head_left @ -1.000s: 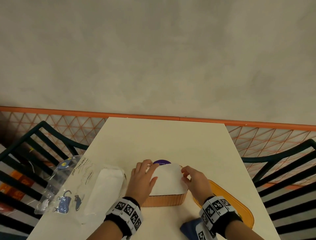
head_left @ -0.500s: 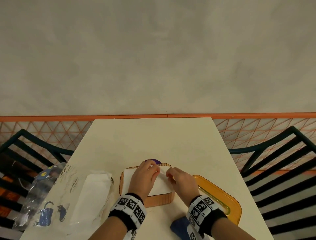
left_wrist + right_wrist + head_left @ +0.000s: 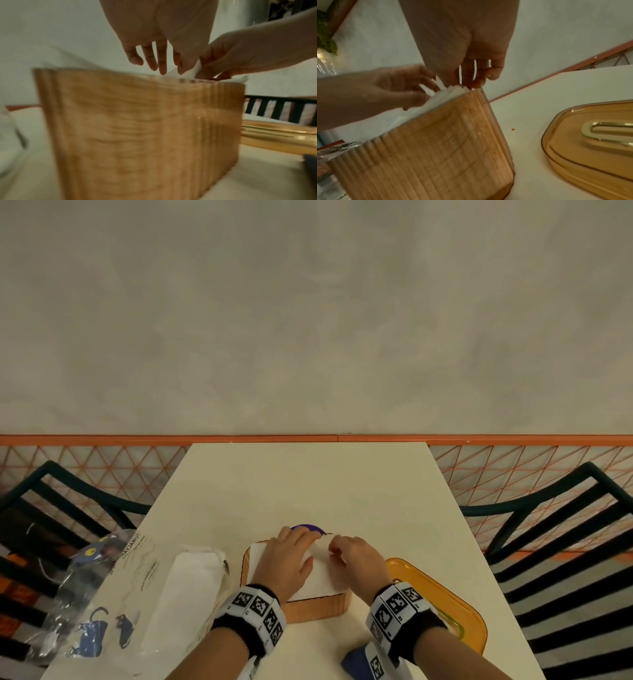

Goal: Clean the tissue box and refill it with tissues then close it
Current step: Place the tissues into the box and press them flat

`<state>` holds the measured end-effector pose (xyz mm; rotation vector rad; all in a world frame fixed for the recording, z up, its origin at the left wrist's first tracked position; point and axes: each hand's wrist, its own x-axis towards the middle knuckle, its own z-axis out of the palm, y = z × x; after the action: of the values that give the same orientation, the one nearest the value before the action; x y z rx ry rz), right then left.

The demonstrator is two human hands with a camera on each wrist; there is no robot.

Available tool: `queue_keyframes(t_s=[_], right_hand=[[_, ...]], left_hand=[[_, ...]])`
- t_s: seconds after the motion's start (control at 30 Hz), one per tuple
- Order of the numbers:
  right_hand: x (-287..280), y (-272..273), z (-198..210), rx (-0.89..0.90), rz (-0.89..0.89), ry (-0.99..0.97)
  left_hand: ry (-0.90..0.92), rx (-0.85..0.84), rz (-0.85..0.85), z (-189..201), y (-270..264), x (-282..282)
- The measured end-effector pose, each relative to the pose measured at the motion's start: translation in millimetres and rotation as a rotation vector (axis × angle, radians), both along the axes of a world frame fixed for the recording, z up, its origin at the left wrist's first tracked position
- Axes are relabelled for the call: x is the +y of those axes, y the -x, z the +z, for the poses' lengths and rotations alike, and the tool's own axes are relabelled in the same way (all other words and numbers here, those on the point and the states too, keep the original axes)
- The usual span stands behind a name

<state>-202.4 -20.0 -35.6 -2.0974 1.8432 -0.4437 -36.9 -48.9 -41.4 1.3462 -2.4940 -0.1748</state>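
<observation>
An amber ribbed tissue box (image 3: 318, 607) stands open near the table's front edge, filled with a stack of white tissues (image 3: 318, 583). My left hand (image 3: 301, 546) lies flat on the stack with straight fingers (image 3: 154, 62) pressing down. At the box's far right corner, my right hand (image 3: 337, 551) pinches the top tissue (image 3: 190, 73) between thumb and curled fingers (image 3: 476, 79). The box's amber lid (image 3: 442, 604) lies on the table to the right, with its slot (image 3: 607, 129) visible. The box's wall (image 3: 436, 142) fills the right wrist view.
A plastic-wrapped tissue pack (image 3: 191, 587) and a clear printed bag (image 3: 96, 594) lie left of the box. A blue cloth (image 3: 356, 662) sits by my right wrist, a purple disc (image 3: 308, 528) just behind the box. Dark chairs (image 3: 565, 525) flank the table (image 3: 308, 481).
The tissue stack, bulging above the rim a second ago, has sunk into the box. My right hand has slid left along the far edge toward my left hand.
</observation>
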Motion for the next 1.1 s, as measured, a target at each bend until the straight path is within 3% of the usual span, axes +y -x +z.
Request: queue_keyframes(t_s=[0.1, 0.2, 0.33, 0.5, 0.7, 0.8, 1.0, 1.1], right_hand=[[-1.1, -1.7, 3.5, 0.025, 0.004, -0.074], [-3.7, -4.1, 5.7, 0.077, -0.010, -0.207], [-5.1, -3.8, 8.0, 0.007, -0.085, -0.361], [2.6, -6.7, 0.3, 0.055, -0.124, -0.372], [10.8, -24.0, -1.3, 0.029, -0.185, -0.324], [9.0, -24.5, 3.7, 0.077, -0.176, -0.327], [-2.8, -15.7, 15.8, 0.077, -0.124, -0.472], [-6.4, -15.8, 18.6, 0.161, -0.084, -0.471]], left_hand=[[-0.112, -0.218, 0.089, 8.3, -15.4, -12.6], [-0.174, -0.262, 0.147, 10.1, -29.2, -22.4], [-0.303, -0.247, 0.192, 16.0, -39.4, -19.6], [-0.531, -0.191, 0.278, 18.6, -57.8, -4.2], [-0.477, -0.197, 0.254, 24.1, -61.7, -12.2], [-0.560, -0.188, 0.204, 32.5, -64.2, -12.8], [-0.665, -0.266, 0.041, 40.0, -79.6, -18.2], [-0.579, -0.420, -0.021, 36.7, -73.4, -18.5]])
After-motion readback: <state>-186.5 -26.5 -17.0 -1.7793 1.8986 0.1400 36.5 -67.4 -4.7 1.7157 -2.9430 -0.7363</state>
